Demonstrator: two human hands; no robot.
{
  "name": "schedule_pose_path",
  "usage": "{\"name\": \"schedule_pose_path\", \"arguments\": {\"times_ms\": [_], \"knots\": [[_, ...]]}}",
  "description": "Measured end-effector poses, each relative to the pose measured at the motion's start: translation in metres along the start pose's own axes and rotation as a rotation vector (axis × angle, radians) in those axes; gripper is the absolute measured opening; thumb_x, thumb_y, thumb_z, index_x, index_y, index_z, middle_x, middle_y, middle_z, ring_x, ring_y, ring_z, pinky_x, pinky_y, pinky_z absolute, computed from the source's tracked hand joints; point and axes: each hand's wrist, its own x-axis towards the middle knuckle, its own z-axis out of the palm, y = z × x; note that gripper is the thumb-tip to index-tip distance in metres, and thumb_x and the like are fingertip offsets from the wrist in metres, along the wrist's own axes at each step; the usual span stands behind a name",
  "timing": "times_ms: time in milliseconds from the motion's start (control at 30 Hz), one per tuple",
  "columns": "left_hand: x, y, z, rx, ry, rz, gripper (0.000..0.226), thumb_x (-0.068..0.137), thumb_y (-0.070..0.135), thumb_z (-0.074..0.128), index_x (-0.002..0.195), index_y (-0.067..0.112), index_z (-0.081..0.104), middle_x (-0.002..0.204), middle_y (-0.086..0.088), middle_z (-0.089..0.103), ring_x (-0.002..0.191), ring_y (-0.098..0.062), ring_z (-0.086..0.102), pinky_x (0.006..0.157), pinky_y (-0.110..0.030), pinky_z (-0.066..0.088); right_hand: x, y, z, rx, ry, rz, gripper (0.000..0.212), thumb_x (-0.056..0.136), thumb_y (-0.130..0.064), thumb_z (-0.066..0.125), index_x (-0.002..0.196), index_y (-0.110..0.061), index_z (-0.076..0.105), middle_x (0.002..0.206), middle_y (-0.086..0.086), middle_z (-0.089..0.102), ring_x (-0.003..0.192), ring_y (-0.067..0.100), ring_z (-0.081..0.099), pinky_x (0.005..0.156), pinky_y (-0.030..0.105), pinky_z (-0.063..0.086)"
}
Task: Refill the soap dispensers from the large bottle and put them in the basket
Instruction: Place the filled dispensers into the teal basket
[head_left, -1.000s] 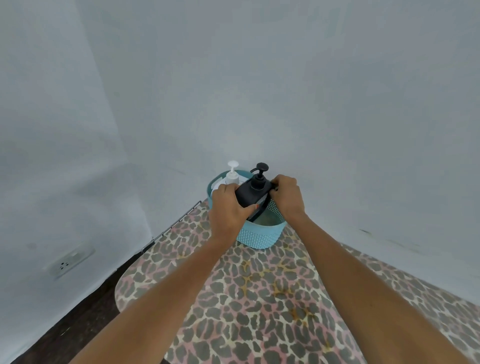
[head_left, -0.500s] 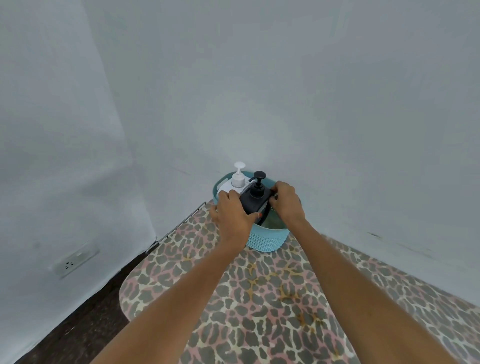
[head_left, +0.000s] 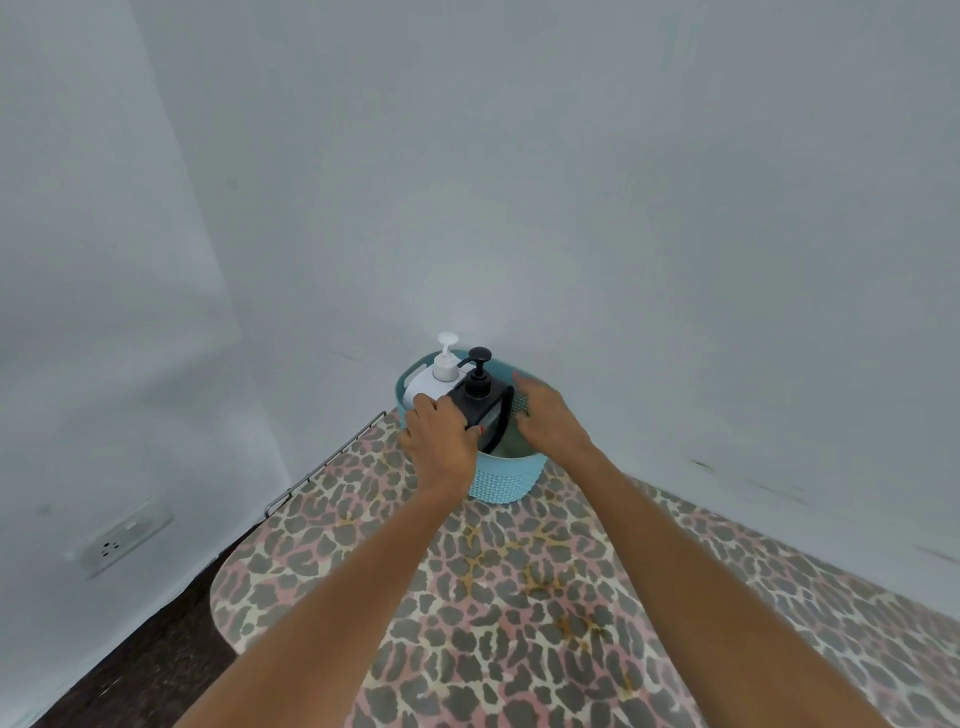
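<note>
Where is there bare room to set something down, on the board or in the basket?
Bare: the leopard-print board from the basket toward the camera, crossed only by the forearms. Inside the basket, the right part below the right hand looks free. Crowded: its left side, with the white dispenser, the black dispenser and the left hand gripping it.

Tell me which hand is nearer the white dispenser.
Left. The left hand grips the black dispenser just beside the white dispenser; the right hand is on the black dispenser's far side.
</note>
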Motion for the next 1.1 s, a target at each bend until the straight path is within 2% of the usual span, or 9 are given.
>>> {"name": "schedule_pose_path", "arguments": {"times_ms": [100,267,500,733,1100], "knots": [[0.0,0.001,-0.006,0.055,-0.032,-0.003,0.032,0.087,0.031,0.06,0.105,0.006,0.055,0.118,-0.012,0.046,0.112,-0.029,0.044,0.099,-0.044,0.033,-0.021,0.006,-0.009,0.105,0.162,0.025,0.047,0.089,0.003,0.039,0.135,-0.003,0.04,0.136,0.015,0.045,0.125,0.025,0.043,0.103,0.031,0.034],[-0.018,0.009,-0.013,0.135,-0.019,0.072,0.029,0.09,0.028,0.054,0.113,0.011,0.052,0.123,-0.011,0.047,0.118,-0.027,0.041,0.103,-0.045,0.027,-0.06,0.022,-0.032,0.079,0.249,0.018,0.034,0.089,0.001,0.042,0.12,-0.003,0.056,0.123,0.014,0.056,0.114,0.022,0.052,0.095,0.027,0.04],[-0.074,0.065,-0.006,0.076,-0.038,0.277,0.031,0.091,0.028,0.051,0.119,0.014,0.049,0.126,-0.007,0.046,0.124,-0.024,0.037,0.101,-0.037,0.026,-0.132,0.051,-0.07,0.039,0.338,0.087,0.027,0.09,-0.006,0.045,0.11,-0.008,0.063,0.117,0.006,0.06,0.109,0.016,0.055,0.086,0.023,0.041],[-0.151,0.133,0.029,-0.108,-0.188,0.482,0.027,0.09,0.022,0.053,0.116,0.014,0.052,0.124,-0.006,0.051,0.119,-0.024,0.041,0.098,-0.034,0.03,-0.22,0.091,-0.118,-0.013,0.476,0.181,0.021,0.09,-0.01,0.05,0.104,-0.01,0.065,0.111,0.002,0.063,0.102,0.013,0.058,0.078,0.017,0.041],[-0.289,0.219,0.092,-0.379,-0.511,0.704,0.025,0.088,0.015,0.056,0.112,0.007,0.053,0.116,-0.01,0.055,0.11,-0.022,0.049,0.093,-0.034,0.041,-0.378,0.169,-0.17,0.037,0.743,0.424,0.017,0.091,-0.009,0.051,0.1,-0.01,0.065,0.103,0.003,0.065,0.091,0.011,0.059,0.079,0.018,0.044]]}}
